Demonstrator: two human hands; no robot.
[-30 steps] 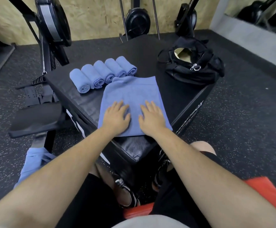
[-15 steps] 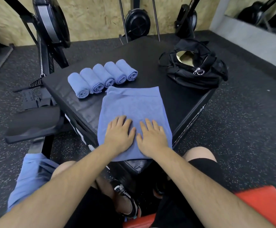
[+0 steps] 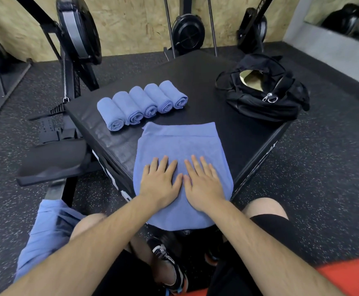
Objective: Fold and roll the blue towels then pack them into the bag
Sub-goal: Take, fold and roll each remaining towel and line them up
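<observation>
Towel [image 3: 180, 146] at frame centre is pressed flat on box [image 3: 227, 129] by left hand [image 3: 160, 182] & right hand [image 3: 204, 184], fingers spread, prob. to smooth it before rolling.

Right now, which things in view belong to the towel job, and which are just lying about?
Job: flat blue towel at the near edge; five rolled towels; open black bag; blue cloth on the floor, likely more towels; black box as worktop.
Lying about: rowing machine; fan wheel by the wall; red pad.
</observation>
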